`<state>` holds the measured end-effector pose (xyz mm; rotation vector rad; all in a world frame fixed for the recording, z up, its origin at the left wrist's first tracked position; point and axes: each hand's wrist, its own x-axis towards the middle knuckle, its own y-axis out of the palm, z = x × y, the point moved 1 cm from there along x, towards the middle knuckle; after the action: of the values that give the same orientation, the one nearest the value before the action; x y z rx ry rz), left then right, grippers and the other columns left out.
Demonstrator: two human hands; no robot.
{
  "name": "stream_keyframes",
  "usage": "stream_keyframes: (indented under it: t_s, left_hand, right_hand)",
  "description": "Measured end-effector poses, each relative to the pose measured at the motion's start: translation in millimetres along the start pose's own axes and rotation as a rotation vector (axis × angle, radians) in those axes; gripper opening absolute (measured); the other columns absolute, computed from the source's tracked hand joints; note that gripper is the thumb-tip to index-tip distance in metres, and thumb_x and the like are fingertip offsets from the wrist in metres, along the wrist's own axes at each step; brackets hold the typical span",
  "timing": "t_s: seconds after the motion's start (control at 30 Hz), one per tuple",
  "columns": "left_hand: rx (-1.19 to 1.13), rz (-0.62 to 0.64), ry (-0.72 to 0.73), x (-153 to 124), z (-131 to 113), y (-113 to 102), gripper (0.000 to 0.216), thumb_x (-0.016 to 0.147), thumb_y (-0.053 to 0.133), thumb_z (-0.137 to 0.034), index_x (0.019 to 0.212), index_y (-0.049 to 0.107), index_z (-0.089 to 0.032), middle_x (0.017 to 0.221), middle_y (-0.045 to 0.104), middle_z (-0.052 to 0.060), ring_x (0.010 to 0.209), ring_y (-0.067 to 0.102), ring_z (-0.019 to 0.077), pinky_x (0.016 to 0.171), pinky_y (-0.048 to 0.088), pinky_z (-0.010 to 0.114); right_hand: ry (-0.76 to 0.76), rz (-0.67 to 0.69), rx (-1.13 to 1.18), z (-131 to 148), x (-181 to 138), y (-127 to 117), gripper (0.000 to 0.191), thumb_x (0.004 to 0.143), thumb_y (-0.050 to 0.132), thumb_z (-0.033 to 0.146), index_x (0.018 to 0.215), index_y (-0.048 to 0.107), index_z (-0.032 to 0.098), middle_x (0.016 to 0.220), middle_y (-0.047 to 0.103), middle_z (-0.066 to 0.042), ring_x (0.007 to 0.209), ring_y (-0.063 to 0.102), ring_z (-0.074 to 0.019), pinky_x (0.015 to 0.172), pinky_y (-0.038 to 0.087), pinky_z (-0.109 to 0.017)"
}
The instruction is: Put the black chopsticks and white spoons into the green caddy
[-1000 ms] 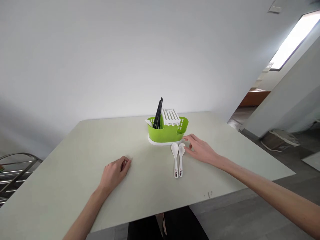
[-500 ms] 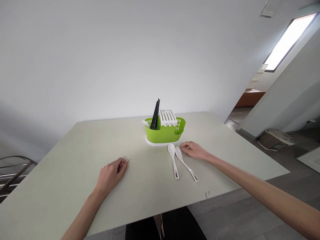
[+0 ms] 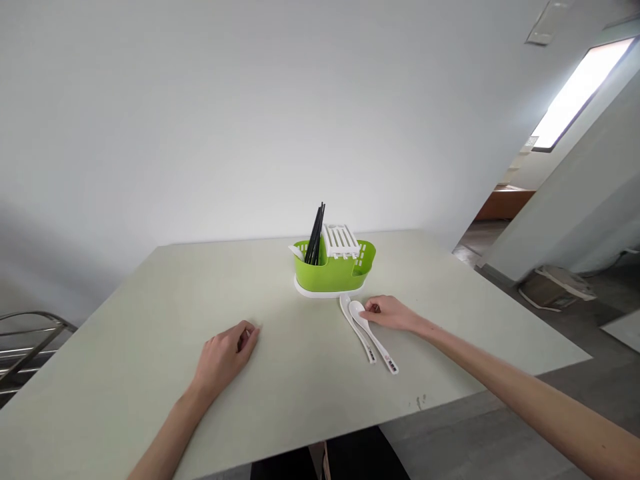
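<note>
Two white soup spoons lie side by side on the pale table, handles toward me. The right spoon (image 3: 373,335) partly overlaps the left spoon (image 3: 354,323) near their bowls. My right hand (image 3: 390,313) has its fingers closed at the bowl edge of the right spoon. Just behind the spoons stands a green cutlery holder (image 3: 325,278) with a white base and a white slotted rack (image 3: 341,240). Black chopsticks (image 3: 315,237) and a white spoon (image 3: 296,252) lean in its left compartment. My left hand (image 3: 227,353) rests on the table, fingers curled, with nothing visible in it.
The table (image 3: 200,287) meets a white wall (image 3: 250,133) at the back. A metal-framed rack (image 3: 30,347) stands beyond the table's left edge. A box-like object (image 3: 553,290) sits on the floor at right.
My right hand has come onto the right spoon. The spoons have shifted: the left one now slants, and the right one overlaps it. My left hand stays put; the view has tilted slightly.
</note>
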<state>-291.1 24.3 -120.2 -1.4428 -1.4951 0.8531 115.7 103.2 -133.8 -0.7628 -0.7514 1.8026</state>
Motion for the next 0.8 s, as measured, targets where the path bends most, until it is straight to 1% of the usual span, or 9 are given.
stream_keyframes:
  t_s: [0.13,0.23,0.3,0.37,0.47,0.57,0.67,0.73,0.8]
  left_hand:
    - [0.0,-0.004,0.003,-0.1,0.6,0.6,0.042,0.1,0.037,-0.058,0.088,0.062,-0.026,0.071,0.068,-0.001,0.061,0.06,0.0182,0.061,0.041,0.031]
    - [0.007,-0.002,0.004,-0.2,1.4,1.7,0.042,0.1,0.037,-0.057,0.088,0.062,-0.026,0.071,0.068,-0.001,0.062,0.06,0.0184,0.061,0.041,0.03]
    - [0.013,0.0,0.005,-0.4,1.9,2.5,0.041,0.101,0.037,-0.057,0.088,0.061,-0.026,0.072,0.067,-0.001,0.062,0.061,0.0184,0.061,0.04,0.03]
    - [0.017,0.001,0.01,-0.4,2.3,3.2,0.041,0.101,0.036,-0.057,0.088,0.061,-0.027,0.072,0.067,-0.001,0.062,0.06,0.0183,0.061,0.04,0.03]
    - [0.021,0.006,0.015,-0.2,2.6,3.7,0.041,0.102,0.036,-0.056,0.088,0.061,-0.026,0.072,0.067,-0.001,0.062,0.06,0.0183,0.062,0.039,0.03]
    - [0.027,0.014,0.004,0.1,3.0,3.9,0.042,0.102,0.035,-0.056,0.089,0.06,-0.026,0.074,0.068,-0.001,0.063,0.06,0.0188,0.063,0.039,0.03]
    - [0.037,0.025,-0.009,0.0,3.5,4.0,0.042,0.103,0.034,-0.057,0.088,0.058,-0.026,0.074,0.068,-0.001,0.063,0.059,0.0189,0.063,0.039,0.031]
    - [0.039,0.027,-0.009,-0.4,3.6,4.0,0.042,0.103,0.033,-0.057,0.088,0.058,-0.026,0.075,0.068,-0.001,0.063,0.059,0.0189,0.063,0.039,0.031]
    - [0.036,0.028,-0.006,-0.9,3.5,3.8,0.042,0.103,0.033,-0.057,0.088,0.058,-0.026,0.075,0.068,-0.001,0.063,0.059,0.0189,0.064,0.039,0.031]
  right_hand:
    - [-0.001,-0.026,-0.019,2.4,-4.2,-9.2,0.029,0.088,0.06,0.048,0.072,0.061,0.023,0.076,0.069,-0.001,0.07,0.06,-0.0185,0.063,0.041,-0.029]
    - [-0.04,-0.067,-0.004,9.4,-12.2,-26.6,0.033,0.088,0.059,0.053,0.073,0.061,0.024,0.076,0.069,-0.001,0.068,0.059,-0.0184,0.061,0.042,-0.029]
    - [-0.077,-0.126,0.0,20.7,-19.4,-42.0,0.037,0.089,0.059,0.057,0.073,0.061,0.024,0.074,0.068,0.0,0.066,0.058,-0.018,0.061,0.043,-0.029]
    - [-0.11,-0.212,0.005,39.0,-27.5,-58.4,0.04,0.092,0.058,0.06,0.075,0.062,0.025,0.072,0.067,0.0,0.063,0.057,-0.017,0.06,0.043,-0.029]
    - [-0.18,-0.367,0.075,77.2,-38.2,-79.4,0.041,0.095,0.059,0.063,0.08,0.063,0.025,0.067,0.068,0.002,0.058,0.058,-0.0159,0.057,0.043,-0.028]
    - [-0.319,-0.524,0.23,118.2,-41.5,-91.2,0.044,0.096,0.061,0.066,0.081,0.063,0.024,0.071,0.073,-0.001,0.061,0.067,-0.0173,0.057,0.047,-0.027]
    - [-0.421,-0.67,0.384,149.9,-33.4,-92.0,0.045,0.097,0.061,0.067,0.085,0.061,0.024,0.081,0.077,-0.004,0.061,0.073,-0.0175,0.051,0.047,-0.025]
    - [-0.47,-0.766,0.402,164.5,-23.3,-87.4,0.044,0.099,0.058,0.066,0.086,0.06,0.024,0.086,0.078,-0.003,0.06,0.074,-0.0167,0.048,0.046,-0.024]
    - [-0.512,-0.838,0.373,174.7,-11.1,-79.2,0.042,0.102,0.054,0.063,0.088,0.059,0.024,0.088,0.079,-0.003,0.06,0.075,-0.0158,0.05,0.046,-0.024]
